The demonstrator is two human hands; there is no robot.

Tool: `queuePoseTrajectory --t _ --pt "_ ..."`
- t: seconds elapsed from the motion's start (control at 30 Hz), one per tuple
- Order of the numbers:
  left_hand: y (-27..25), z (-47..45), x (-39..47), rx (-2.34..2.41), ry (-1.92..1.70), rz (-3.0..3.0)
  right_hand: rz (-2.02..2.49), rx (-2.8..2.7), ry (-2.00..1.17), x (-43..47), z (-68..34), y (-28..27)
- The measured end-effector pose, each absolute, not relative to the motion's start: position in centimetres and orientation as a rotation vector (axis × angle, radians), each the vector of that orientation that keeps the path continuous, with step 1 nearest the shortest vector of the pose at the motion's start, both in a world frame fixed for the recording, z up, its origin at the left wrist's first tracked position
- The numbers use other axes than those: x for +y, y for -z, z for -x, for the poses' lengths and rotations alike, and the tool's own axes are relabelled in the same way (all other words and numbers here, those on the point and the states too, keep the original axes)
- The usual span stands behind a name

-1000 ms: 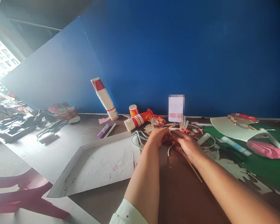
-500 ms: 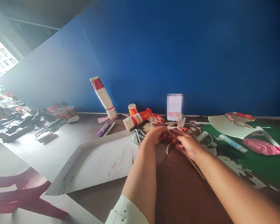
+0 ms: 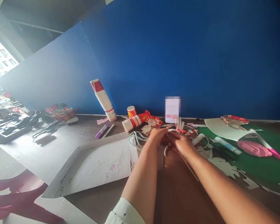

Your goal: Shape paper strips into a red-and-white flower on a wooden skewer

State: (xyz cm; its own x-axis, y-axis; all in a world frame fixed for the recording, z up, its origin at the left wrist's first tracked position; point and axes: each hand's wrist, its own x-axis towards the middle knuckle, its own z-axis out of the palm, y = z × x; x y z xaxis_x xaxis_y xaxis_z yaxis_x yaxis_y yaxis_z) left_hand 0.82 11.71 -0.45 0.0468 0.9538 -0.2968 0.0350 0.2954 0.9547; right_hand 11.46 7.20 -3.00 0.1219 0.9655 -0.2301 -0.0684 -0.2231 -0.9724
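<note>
My left hand (image 3: 159,135) is closed, its fingertips pinched at a narrow white strip beside my right hand. Curled fingers of my right hand (image 3: 183,143) meet it over the dark table. One end of the white strip (image 3: 166,151) bends down in a curl below the fingers. From under my right hand a thin wooden stick (image 3: 190,168) slants toward me, seemingly gripped there; the fingers hide its upper end. Just beyond the hands lies a red-and-white paper cup cut into strips (image 3: 179,125). Another cut cup (image 3: 150,123) is behind my left hand.
A shallow cardboard tray (image 3: 95,165) lies left, with pale cord (image 3: 134,138) at its corner. Stacked paper cups (image 3: 104,101) lean on the blue panel (image 3: 177,56). Right are a glue tube (image 3: 228,145), pink piece (image 3: 254,148), paper scraps (image 3: 224,166) and a marker (image 3: 267,143).
My hands have drawn closer together, and my right hand has turned so its fingers are more hidden. The whole view has shifted slightly.
</note>
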Motion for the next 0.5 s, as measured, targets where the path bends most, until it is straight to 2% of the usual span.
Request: queuePoseTrajectory --t 0.5 --pt "1.7 -2.1 12.2 1.459 -0.999 -1.286 1.371 -1.061 -1.158 7.6 -12.0 3.1"
